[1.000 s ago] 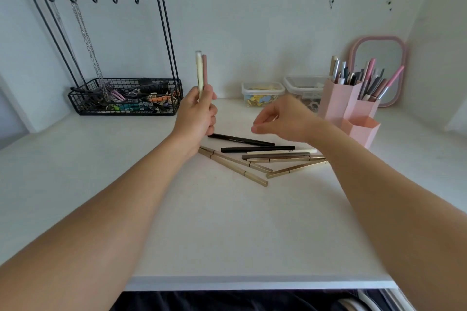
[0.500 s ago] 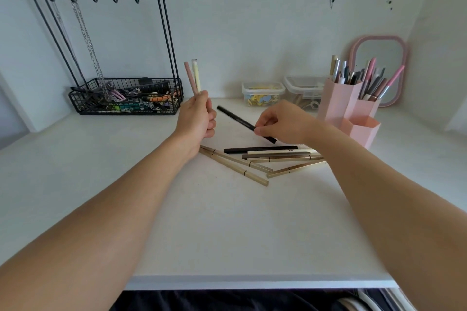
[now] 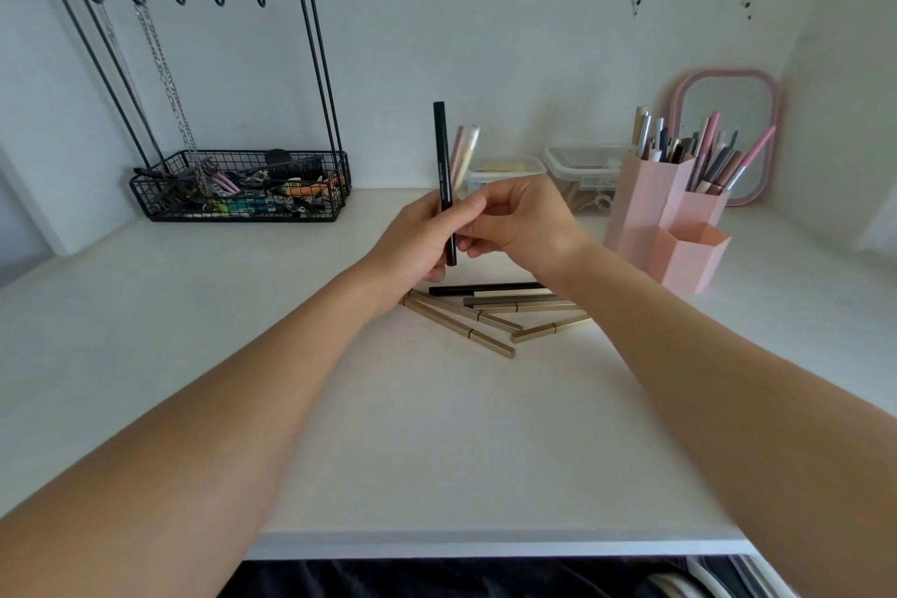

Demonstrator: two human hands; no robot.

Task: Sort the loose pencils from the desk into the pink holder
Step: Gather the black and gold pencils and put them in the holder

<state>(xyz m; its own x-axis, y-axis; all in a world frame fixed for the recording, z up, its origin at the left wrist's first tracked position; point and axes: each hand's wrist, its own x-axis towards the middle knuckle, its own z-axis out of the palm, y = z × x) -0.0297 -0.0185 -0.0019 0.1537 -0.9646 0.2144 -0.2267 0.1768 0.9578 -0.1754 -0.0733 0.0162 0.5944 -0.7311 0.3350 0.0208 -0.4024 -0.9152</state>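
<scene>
While upright, black pencil [image 3: 444,180], both hands

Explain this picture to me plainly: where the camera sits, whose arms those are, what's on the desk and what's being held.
There is no machine here. The camera is worn on a person's head, looking forward and down, so both arms are their own. The left hand and right hand meet around an upright black pencil; two pale pencils stick up behind them, though which fingers hold them is hidden. More loose pencils lie on the white desk. To the right stands the pink holder, already holding many. A black wire rack sits at the back left.
</scene>
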